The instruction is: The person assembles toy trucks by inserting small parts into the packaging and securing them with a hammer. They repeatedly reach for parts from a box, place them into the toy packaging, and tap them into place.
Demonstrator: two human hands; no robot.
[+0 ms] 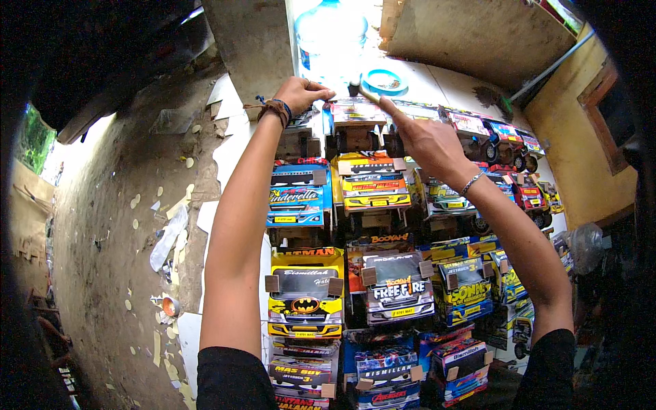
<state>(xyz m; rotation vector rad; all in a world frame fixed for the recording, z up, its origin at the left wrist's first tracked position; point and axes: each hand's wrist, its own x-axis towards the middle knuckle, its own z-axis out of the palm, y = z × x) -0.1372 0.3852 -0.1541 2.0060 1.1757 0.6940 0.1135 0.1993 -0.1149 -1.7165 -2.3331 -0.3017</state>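
Both arms reach forward over rows of toy trucks made of wood and printed card. My left hand (301,96) is closed in a pinch at the far left corner of a toy truck (357,113) in the back row. Whatever is between its fingertips is too small to make out. My right hand (434,140) grips what looks like a hammer (354,87), its pale handle under the stretched index finger. The dark head is above the far edge of that same truck, close to my left fingertips. Beyond the truck sits a blue dish (404,90) with small loose bits in it.
More toy trucks, among them a yellow one (305,294) and a blue one (298,197), stand in rows toward me. Behind is a large clear water jug (331,34) beside a concrete pillar (254,48). Scraps and an orange cup (170,307) lie on the dirt floor at left.
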